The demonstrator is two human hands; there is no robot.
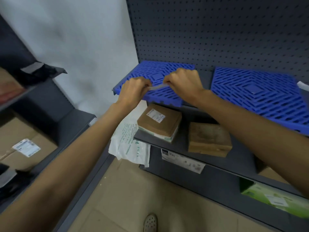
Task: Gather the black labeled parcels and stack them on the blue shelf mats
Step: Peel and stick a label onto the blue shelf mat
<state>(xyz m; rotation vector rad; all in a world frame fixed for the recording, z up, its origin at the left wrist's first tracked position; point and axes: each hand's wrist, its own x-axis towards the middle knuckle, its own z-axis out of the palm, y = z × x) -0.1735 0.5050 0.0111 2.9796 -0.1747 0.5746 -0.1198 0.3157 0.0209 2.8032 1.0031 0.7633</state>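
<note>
Two blue slotted mats lie on the upper dark shelf: the left mat (pixel 155 72) and the right mat (pixel 260 97). Both hands hover over the left mat's front part. My left hand (pixel 133 91) and my right hand (pixel 184 82) each pinch one end of a thin pale strip (pixel 157 87), stretched between them. A black parcel (pixel 40 72) with a grey label lies on the shelf at far left. Another black parcel (pixel 8 180) shows at the lower left edge.
Below the mats, a brown box with a white label (pixel 158 123) and a plain brown box (pixel 209 139) sit on a shelf. A white plastic bag (pixel 128 144) hangs off its left end. Cardboard boxes (pixel 25 144) fill the left rack. A green box (pixel 275 198) lies lower right.
</note>
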